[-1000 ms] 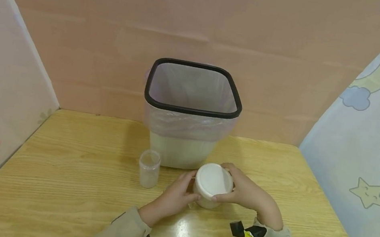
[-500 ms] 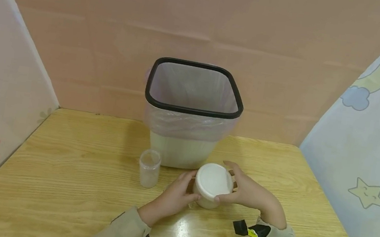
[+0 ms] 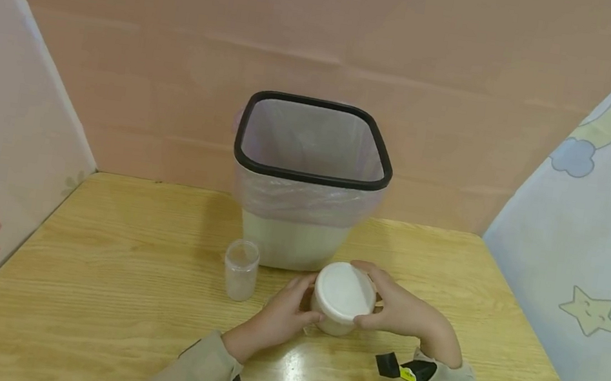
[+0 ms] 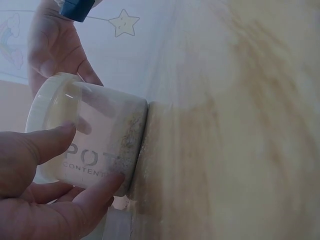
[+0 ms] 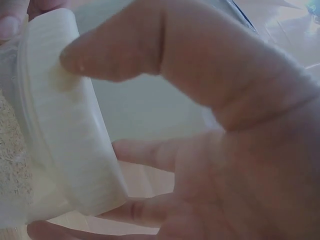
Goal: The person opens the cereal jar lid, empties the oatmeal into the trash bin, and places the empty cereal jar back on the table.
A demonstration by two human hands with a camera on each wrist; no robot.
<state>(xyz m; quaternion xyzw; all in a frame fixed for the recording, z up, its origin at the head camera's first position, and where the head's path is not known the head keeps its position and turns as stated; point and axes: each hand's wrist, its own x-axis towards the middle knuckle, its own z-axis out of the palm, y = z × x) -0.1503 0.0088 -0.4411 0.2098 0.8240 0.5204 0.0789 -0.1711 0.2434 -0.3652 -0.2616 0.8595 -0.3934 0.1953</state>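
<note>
A clear jar (image 4: 100,135) printed "POT CONTENT" stands on the table in front of the bin, with a pale flaky layer in its bottom. A white ribbed lid (image 3: 346,289) sits on top of it. My left hand (image 3: 280,317) grips the jar's body from the left, thumb on the near side and fingers curled round. From the right, my right hand (image 3: 406,310) holds the lid's rim between its thumb and fingers. In the right wrist view that thumb (image 5: 115,52) lies against the ribbed edge. To the left stands a clear plastic cup (image 3: 240,276), untouched.
Behind the jar is a white bin (image 3: 292,241) with a black rim (image 3: 310,177) and a pale pink liner (image 3: 306,203). The wooden table (image 3: 109,293) meets a pinkish back cloth (image 3: 182,69) and patterned side sheets.
My right fingers were lifted a little off the lid half a second ago and now lie against it again. The right thumb has shifted rightward along the rim. My left hand stays on the jar.
</note>
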